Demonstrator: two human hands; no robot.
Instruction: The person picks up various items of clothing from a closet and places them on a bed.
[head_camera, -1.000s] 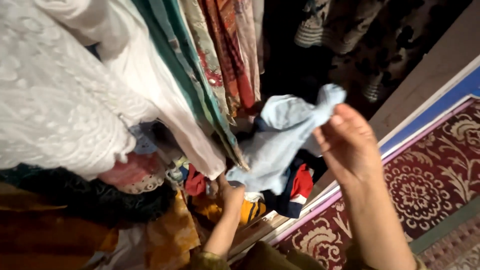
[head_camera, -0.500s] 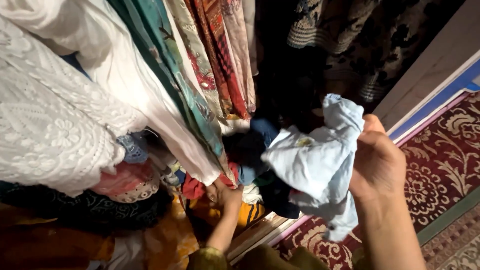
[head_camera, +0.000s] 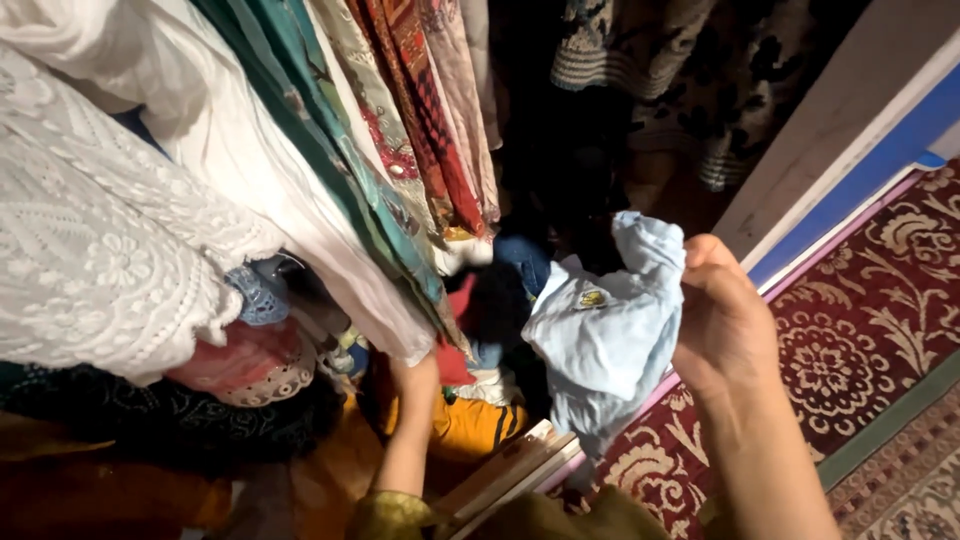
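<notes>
In front of you hang many clothes, a white lace garment (head_camera: 100, 250) at the left and teal and red patterned ones (head_camera: 400, 130) beside it, above a red patterned carpet (head_camera: 860, 340). Your right hand (head_camera: 725, 320) is closed on a crumpled light blue cloth (head_camera: 610, 330) held before the wardrobe opening. Your left hand (head_camera: 415, 375) reaches into the heap near a yellow garment (head_camera: 470, 425); if it grips something, I cannot tell

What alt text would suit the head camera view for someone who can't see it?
A right hand holds up a crumpled pale blue garment beside a wardrobe of hanging clothes, above a red patterned carpet. The left hand reaches into a pile of clothes on the wardrobe floor.
</notes>
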